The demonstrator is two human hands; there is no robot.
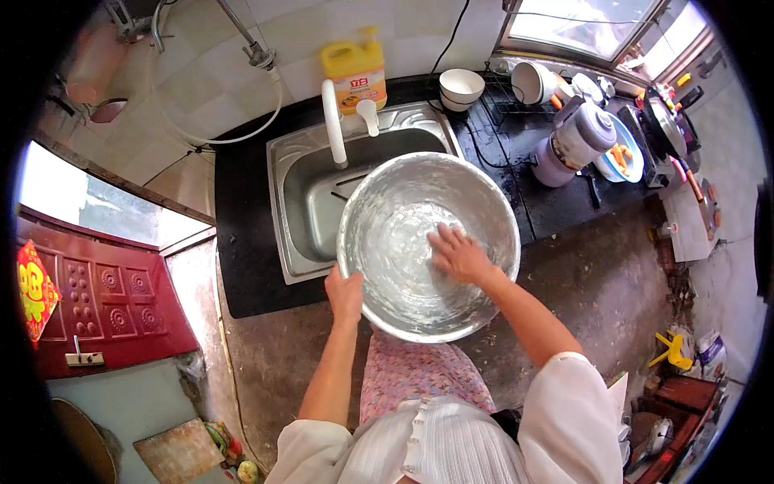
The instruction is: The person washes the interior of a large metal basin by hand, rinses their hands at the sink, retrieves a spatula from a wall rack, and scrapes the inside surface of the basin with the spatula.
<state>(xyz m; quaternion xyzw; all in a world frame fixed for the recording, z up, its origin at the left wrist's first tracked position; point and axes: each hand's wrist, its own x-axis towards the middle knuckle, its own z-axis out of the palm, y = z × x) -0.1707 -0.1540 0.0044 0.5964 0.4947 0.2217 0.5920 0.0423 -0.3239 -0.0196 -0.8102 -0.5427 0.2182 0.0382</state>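
A large metal basin (395,189), its inside smeared with a whitish film, is tilted over the front right of the sink. My left hand (345,295) grips the basin's rim at the lower left, with the fingers partly hidden behind it. Inside the basin is my right hand (458,254), its fingers spread and slightly blurred close to the inner surface. Nothing shows in that hand. The steel sink (302,185) lies behind and left of the basin, with a white faucet (333,125) arching over it.
A yellow jug (355,68) stands behind the sink. Along the black counter (556,206) are stacked white bowls (461,87), a blender (572,141), a blue-rimmed basin (633,153) with orange food, and a pan (665,121) on the stove. A red door (113,298) is at the left.
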